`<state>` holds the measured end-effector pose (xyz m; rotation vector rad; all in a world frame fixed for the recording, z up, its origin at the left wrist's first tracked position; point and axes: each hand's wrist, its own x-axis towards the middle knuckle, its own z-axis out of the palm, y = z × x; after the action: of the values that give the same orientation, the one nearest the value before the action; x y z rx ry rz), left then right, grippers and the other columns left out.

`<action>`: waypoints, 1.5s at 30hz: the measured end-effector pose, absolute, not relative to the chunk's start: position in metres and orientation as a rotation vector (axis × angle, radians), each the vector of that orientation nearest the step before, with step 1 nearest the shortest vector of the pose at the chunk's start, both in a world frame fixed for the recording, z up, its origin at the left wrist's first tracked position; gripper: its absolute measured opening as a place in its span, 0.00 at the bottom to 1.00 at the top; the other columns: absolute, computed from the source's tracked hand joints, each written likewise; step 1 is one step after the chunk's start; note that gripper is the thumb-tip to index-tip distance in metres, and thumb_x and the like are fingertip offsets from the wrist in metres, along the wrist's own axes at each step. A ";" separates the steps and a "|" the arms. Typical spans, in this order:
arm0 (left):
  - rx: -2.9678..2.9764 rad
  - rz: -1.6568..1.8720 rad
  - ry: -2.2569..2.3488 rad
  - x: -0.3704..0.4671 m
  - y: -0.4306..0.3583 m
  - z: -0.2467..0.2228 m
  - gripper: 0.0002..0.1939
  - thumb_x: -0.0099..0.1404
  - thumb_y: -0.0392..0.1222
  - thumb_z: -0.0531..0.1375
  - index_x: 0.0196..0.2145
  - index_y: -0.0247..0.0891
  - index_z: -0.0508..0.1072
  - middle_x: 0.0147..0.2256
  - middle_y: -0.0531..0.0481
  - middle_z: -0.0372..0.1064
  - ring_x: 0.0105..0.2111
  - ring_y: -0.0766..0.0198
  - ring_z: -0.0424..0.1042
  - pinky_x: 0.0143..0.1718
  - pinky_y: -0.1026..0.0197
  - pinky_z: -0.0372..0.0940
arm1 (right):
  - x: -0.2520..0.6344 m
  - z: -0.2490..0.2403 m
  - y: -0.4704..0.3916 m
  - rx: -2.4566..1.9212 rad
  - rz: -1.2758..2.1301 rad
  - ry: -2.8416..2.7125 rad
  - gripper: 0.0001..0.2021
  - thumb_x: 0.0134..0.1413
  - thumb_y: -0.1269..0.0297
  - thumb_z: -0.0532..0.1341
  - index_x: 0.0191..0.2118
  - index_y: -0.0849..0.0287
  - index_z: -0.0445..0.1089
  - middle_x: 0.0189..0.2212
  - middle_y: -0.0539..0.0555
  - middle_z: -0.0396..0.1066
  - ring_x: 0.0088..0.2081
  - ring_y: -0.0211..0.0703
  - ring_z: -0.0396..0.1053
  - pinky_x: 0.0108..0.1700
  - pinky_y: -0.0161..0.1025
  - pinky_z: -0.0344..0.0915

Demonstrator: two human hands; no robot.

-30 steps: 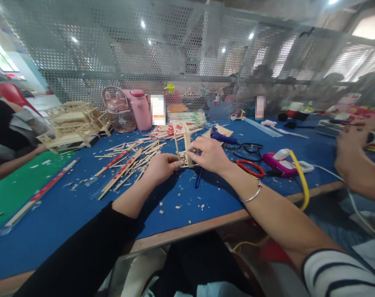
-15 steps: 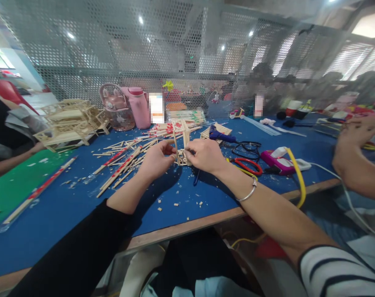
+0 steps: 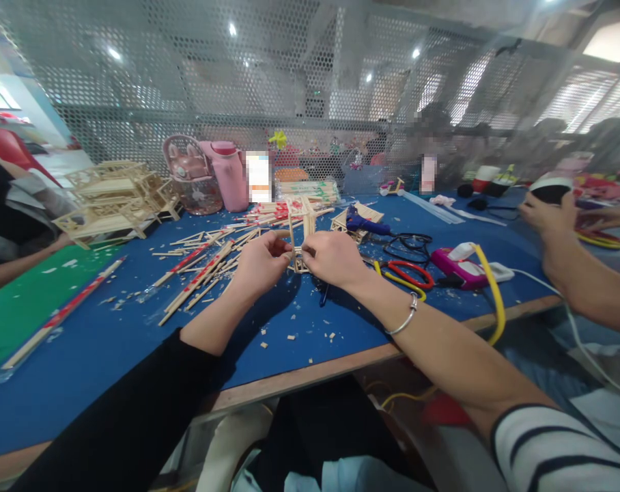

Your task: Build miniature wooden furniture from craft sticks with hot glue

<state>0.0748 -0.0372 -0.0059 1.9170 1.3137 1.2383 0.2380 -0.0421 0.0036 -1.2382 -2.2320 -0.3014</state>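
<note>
A small frame of thin wooden sticks (image 3: 308, 220) stands upright on the blue tabletop between my hands. My left hand (image 3: 261, 263) pinches its left upright stick between thumb and fingers. From the right, the thumb and fingers of my right hand (image 3: 333, 256) are closed at the lower part of the frame, partly covering it; whether a separate small piece sits in that pinch is hidden. Loose wooden sticks (image 3: 200, 283), some in red-marked wrappers, lie to the left of my left hand. Beyond my right hand rests a blue glue gun (image 3: 366, 222) with a black cord.
Red-handled pliers (image 3: 410, 273) and a magenta power strip (image 3: 458, 268) with a yellow cable lie at right. A co-worker's hand (image 3: 553, 219) is farther right. Back left hold a stick-built model house (image 3: 110, 201) and a pink bottle (image 3: 229, 179). Wood scraps (image 3: 291, 337) dot the front.
My right hand has slid slightly left and lower on the frame, while my left hand stays nearly still. At right, the co-worker's hand has shifted left and up, with a dark-and-white object at it.
</note>
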 end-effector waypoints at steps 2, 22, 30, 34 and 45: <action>1.917 1.237 1.310 0.075 -0.037 -0.006 0.22 0.50 0.38 0.59 0.45 0.33 0.70 0.31 0.50 0.72 0.30 0.65 0.70 0.37 0.60 0.66 | 0.238 0.004 -0.042 -1.240 -0.292 -2.226 0.09 0.53 0.67 0.55 0.29 0.60 0.72 0.29 0.55 0.74 0.33 0.42 0.69 0.33 0.36 0.55; 1.960 1.213 1.235 0.076 -0.037 -0.006 0.22 0.52 0.40 0.61 0.46 0.33 0.70 0.35 0.47 0.73 0.34 0.62 0.71 0.38 0.59 0.67 | 0.238 0.003 -0.044 -1.293 -0.280 -2.186 0.09 0.53 0.64 0.57 0.31 0.59 0.74 0.29 0.55 0.74 0.32 0.42 0.69 0.32 0.37 0.55; 1.900 1.216 1.179 0.076 -0.032 -0.011 0.22 0.53 0.41 0.61 0.46 0.34 0.69 0.33 0.48 0.73 0.33 0.62 0.71 0.38 0.59 0.66 | 0.241 0.003 -0.045 -1.243 -0.235 -2.188 0.08 0.51 0.65 0.58 0.36 0.57 0.74 0.29 0.53 0.75 0.32 0.43 0.69 0.33 0.37 0.56; 1.885 1.242 1.181 0.077 -0.032 -0.012 0.23 0.53 0.41 0.61 0.47 0.33 0.69 0.33 0.48 0.73 0.33 0.62 0.71 0.37 0.60 0.66 | 0.246 0.006 -0.047 -1.215 -0.214 -2.178 0.10 0.48 0.68 0.58 0.37 0.57 0.73 0.29 0.52 0.74 0.31 0.41 0.69 0.32 0.36 0.55; 1.922 1.266 1.199 0.077 -0.032 -0.013 0.23 0.54 0.40 0.60 0.48 0.34 0.68 0.32 0.49 0.72 0.33 0.63 0.71 0.37 0.60 0.65 | 0.247 0.007 -0.047 -1.237 -0.267 -2.252 0.10 0.52 0.65 0.56 0.35 0.57 0.75 0.29 0.53 0.75 0.32 0.41 0.69 0.32 0.35 0.55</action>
<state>0.0772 -0.0320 -0.0127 1.9220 1.1993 1.2661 0.2468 -0.0467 0.0067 -1.2374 -2.2522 -0.2672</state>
